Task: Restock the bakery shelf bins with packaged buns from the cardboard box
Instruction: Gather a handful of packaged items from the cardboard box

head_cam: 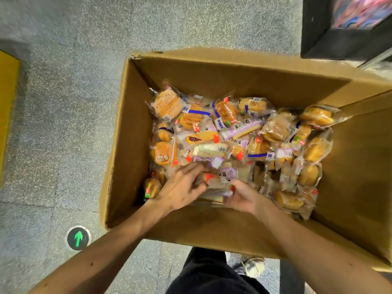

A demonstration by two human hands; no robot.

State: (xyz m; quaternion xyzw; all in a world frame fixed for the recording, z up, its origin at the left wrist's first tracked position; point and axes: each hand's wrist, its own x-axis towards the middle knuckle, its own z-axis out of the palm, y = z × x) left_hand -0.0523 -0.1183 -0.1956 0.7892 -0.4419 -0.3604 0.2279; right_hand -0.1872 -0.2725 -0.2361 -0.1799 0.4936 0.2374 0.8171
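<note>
One cardboard box (131, 145), over twenty packaged buns (273, 130) inside. By its near wall, our right hand (244, 197) clasps one purple-labelled pack (216, 183). Our left hand (182, 188) lies flat-fingered on it.

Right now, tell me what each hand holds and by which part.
The right hand pinches a bun packet by its near end. The left hand rests on the packets beside it; blur hides whether it grips.

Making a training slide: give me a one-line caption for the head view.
Left hand rests on packaged buns while right hand grips a packet in the open cardboard box on the floor.
</note>
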